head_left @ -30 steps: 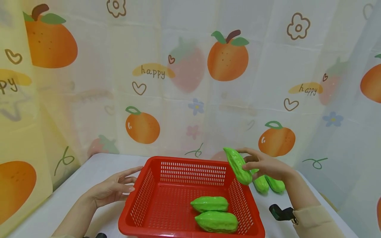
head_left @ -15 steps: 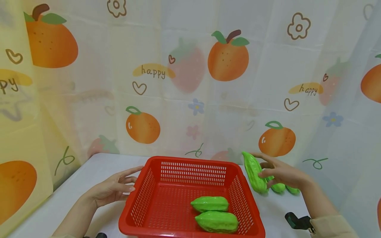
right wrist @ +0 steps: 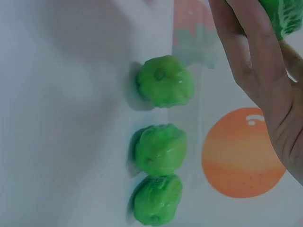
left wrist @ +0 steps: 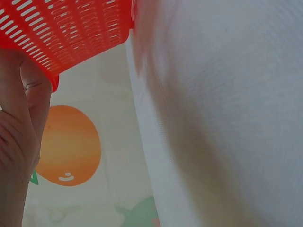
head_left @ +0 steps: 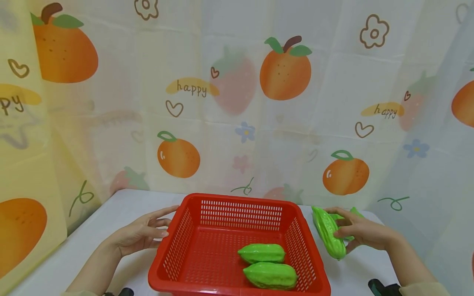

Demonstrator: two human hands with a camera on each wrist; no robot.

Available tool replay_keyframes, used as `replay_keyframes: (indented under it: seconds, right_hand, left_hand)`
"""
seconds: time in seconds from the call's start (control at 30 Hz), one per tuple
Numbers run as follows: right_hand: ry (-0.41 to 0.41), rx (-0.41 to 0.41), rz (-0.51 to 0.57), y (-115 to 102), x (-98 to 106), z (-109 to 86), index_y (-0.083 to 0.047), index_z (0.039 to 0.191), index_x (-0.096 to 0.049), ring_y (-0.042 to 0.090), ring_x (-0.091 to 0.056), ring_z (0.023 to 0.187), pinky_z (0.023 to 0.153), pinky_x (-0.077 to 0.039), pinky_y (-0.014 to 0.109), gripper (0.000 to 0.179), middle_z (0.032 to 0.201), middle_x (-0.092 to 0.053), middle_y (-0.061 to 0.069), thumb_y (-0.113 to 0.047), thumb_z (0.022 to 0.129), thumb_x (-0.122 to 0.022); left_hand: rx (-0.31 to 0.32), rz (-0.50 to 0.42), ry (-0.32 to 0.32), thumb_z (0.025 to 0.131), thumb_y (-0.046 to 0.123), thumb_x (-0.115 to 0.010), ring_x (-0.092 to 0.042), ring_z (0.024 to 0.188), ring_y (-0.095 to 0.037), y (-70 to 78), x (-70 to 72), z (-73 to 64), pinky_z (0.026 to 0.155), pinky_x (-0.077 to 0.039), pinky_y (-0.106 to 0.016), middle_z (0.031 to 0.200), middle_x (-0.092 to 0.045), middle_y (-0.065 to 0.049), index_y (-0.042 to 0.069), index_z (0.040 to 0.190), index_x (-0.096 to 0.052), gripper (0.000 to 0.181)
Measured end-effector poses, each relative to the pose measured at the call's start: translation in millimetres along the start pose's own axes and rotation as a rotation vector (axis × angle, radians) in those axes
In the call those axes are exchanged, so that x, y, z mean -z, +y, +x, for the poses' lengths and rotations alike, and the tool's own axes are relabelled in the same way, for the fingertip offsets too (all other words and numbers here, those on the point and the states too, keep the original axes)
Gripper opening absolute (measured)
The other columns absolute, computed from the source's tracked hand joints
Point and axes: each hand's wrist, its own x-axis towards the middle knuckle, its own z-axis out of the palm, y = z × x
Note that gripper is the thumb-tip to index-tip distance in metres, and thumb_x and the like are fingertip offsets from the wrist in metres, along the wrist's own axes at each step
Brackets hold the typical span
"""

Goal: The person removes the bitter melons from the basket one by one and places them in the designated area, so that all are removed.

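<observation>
In my right hand [head_left: 364, 232] a bright green bitter melon [head_left: 327, 234] is pinched between thumb and fingers, tilted, just right of the red basket [head_left: 314, 263]. The right wrist view shows only a piece of this held melon. Two more bitter melons lie inside the basket on its right side, the nearer one [head_left: 270, 275] beside the farther one [head_left: 261, 253]. My left hand [head_left: 138, 232] touches the basket's left rim with its fingers fairly straight. In the left wrist view that hand [left wrist: 19, 118] reaches up to the basket wall [left wrist: 71, 33].
Three other bitter melons sit in a row on the white table, the top one [right wrist: 165, 81], the middle one [right wrist: 161, 150] and the bottom one [right wrist: 157, 200]. My right hand partly hides them in the head view. A fruit-printed curtain [head_left: 229, 156] hangs behind the table.
My right hand has carried the bitter melon from over the basket's right rim rightward and down toward the table. The left hand, the basket and the two melons in it stay put.
</observation>
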Motion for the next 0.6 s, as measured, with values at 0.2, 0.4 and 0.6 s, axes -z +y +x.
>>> replay_keyframes:
  seconds: [0.2, 0.4, 0.6]
  right_hand:
    - [0.011, -0.065, -0.001, 15.0, 0.6, -6.4, -0.004, 0.156, 0.000, 0.026, -0.060, 0.114, 0.078, -0.060, 0.048, 0.088, 0.152, -0.008, 0.045, -0.017, 0.093, -0.059]
    - [0.005, -0.101, -0.009, 29.2, 5.6, -11.2, -0.002, 0.155, -0.006, 0.028, -0.055, 0.123, 0.079, -0.060, 0.051, 0.084, 0.151, -0.002, 0.047, -0.017, 0.092, -0.061]
    - [-0.033, -0.123, 0.007, 41.6, 9.2, -14.9, 0.000, 0.154, -0.009, 0.022, -0.059, 0.114, 0.075, -0.061, 0.047, 0.080, 0.151, -0.011, 0.044, -0.016, 0.094, -0.060]
  left_hand:
    - [-0.008, -0.007, -0.015, 0.097, 0.005, -0.053, -0.069, 0.097, -0.011, 0.9, -0.2, -0.6, 0.091, -0.059, -0.036, 0.113, -0.064, 0.003, 0.015, 0.158, -0.016, 0.073]
    - [-0.003, -0.009, -0.009, 0.097, 0.005, -0.052, -0.069, 0.098, -0.011, 1.0, 0.0, 1.1, 0.091, -0.059, -0.037, 0.113, -0.064, 0.003, 0.013, 0.159, -0.012, 0.074]
    - [-0.004, -0.003, -0.005, 0.096, 0.005, -0.053, -0.069, 0.098, -0.011, 0.6, -0.4, 1.1, 0.090, -0.059, -0.036, 0.113, -0.064, 0.002, 0.012, 0.158, -0.013, 0.074]
